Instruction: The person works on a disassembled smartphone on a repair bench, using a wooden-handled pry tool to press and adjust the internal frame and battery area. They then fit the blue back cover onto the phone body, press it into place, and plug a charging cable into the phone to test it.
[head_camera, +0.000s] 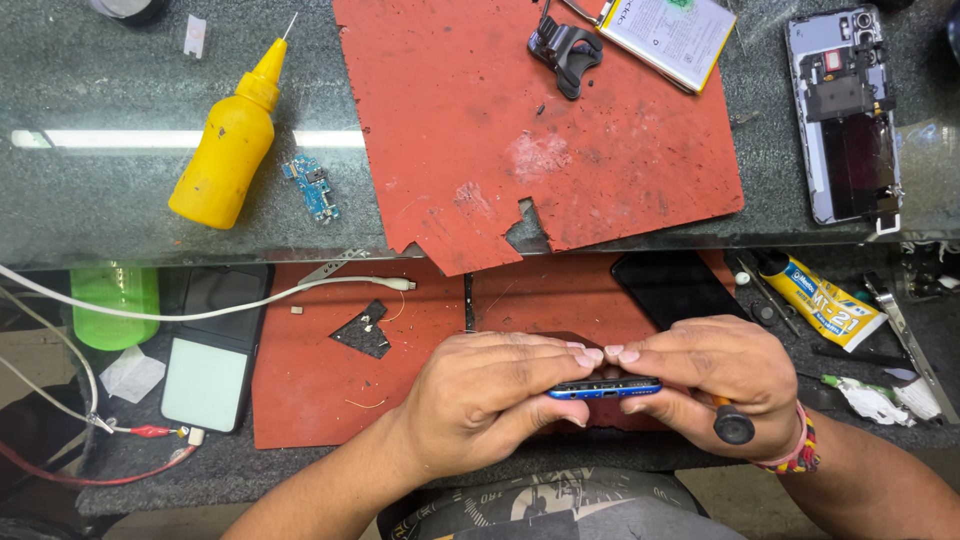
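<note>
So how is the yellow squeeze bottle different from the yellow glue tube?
The yellow plastic squeeze bottle is big and fat with a thin needle tip; the yellow glue tube is smaller and flat with a black cap. The bottle lies on the upper glass shelf, the tube on the lower bench. Both are yellow, lying down, and untouched by either hand.

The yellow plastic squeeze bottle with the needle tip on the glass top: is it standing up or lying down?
Lying down. The yellow plastic squeeze bottle rests on its side on the glass top, needle tip pointing up-right.
</note>
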